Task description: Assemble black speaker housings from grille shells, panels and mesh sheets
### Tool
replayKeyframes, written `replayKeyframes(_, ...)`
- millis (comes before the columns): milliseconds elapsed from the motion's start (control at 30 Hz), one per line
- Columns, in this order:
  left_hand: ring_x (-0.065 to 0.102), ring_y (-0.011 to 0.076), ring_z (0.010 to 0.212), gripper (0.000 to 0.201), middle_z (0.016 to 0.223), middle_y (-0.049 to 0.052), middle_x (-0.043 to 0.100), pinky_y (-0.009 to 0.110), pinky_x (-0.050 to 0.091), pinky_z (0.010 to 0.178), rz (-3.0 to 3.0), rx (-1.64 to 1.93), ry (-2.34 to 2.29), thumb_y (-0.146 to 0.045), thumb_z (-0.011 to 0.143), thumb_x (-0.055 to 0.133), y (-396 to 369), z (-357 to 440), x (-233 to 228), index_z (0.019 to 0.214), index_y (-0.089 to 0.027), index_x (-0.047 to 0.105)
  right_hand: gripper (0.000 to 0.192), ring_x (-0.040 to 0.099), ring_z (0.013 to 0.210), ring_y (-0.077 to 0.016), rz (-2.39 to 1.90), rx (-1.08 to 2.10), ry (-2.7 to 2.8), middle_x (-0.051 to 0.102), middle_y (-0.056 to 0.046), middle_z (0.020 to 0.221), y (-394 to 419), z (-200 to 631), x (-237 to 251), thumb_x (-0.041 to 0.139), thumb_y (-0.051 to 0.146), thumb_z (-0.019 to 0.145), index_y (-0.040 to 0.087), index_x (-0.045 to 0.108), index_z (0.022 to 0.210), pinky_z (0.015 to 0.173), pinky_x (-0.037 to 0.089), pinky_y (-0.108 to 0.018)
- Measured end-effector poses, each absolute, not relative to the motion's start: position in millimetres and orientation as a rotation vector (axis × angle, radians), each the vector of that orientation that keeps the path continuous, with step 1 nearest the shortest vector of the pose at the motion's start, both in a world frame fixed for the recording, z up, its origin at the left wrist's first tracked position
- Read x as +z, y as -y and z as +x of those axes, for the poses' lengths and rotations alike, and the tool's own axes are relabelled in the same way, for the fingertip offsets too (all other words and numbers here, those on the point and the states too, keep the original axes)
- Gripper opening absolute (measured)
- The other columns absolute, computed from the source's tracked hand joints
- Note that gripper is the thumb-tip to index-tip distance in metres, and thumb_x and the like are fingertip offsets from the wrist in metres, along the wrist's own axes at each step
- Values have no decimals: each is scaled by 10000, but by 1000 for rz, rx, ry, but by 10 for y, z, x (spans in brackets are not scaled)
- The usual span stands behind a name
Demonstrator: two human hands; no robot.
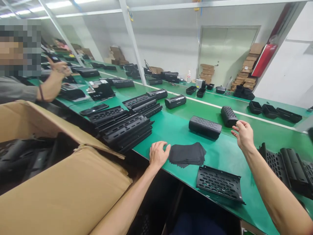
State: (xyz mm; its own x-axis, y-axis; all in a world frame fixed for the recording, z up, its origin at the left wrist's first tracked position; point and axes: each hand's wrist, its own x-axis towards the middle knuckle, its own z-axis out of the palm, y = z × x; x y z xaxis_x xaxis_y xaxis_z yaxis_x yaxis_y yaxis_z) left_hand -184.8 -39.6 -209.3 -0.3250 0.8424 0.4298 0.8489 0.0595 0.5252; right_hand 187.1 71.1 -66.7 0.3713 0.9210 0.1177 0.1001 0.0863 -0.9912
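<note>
My left hand rests at the edge of the green bench, fingers loosely bent and thumb apart, with nothing in it. Just right of it lies a stack of thin black sheets. My right hand is raised over the bench with its fingers apart. Its fingertips are at the near end of a black perforated housing; whether they touch it I cannot tell. Another closed black housing lies between my hands. Nearer me, a curved perforated black half shell lies at the bench edge.
Stacked black shells stand beyond my left hand; more shells lie at the right. An open cardboard box with black parts fills the lower left. A co-worker's arm reaches in at left. Black trays sit across the white line.
</note>
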Motion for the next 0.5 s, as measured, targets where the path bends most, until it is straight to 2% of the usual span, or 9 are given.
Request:
replayKeyframes(133, 620, 353, 1153, 255, 1158, 130, 761, 484, 497, 992, -1821, -1118, 2287, -389, 938, 559, 395, -1845, -2106, 1010, -229, 744, 409, 667, 908, -187, -1252, 872, 1293, 669, -26, 982, -134, 1850, -768, 725, 575, 809, 233, 649, 1020, 807, 578, -321)
replayKeyframes(233, 615, 354, 1164, 261, 1165, 136, 756, 487, 494, 1000, -1824, -1107, 2298, -387, 936, 563, 400, -1840, -2102, 1022, -222, 746, 416, 664, 869, -227, -1275, 969, 1522, 713, -38, 869, 247, 1914, -893, 841, 548, 701, 208, 730, 913, 811, 559, -362)
replayKeyframes(400, 604, 368, 1187, 293, 1192, 153, 751, 502, 486, 1016, -1834, -1098, 2317, -398, 943, 547, 408, -1828, -2078, 1040, -207, 747, 427, 714, 974, -302, -1543, 903, 2268, 782, -90, 1066, 570, 2113, -1190, 812, 415, 728, 232, 764, 1111, 830, 540, -395)
replayKeyframes(500, 599, 374, 1197, 300, 1195, 157, 749, 506, 486, 1011, -1832, -1090, 2330, -405, 943, 541, 412, -1825, -2070, 1038, -207, 747, 260, 722, 928, -309, -1610, 840, 2359, 791, -82, 997, 600, 2165, -1318, 730, 281, 744, 239, 775, 996, 790, 518, -385)
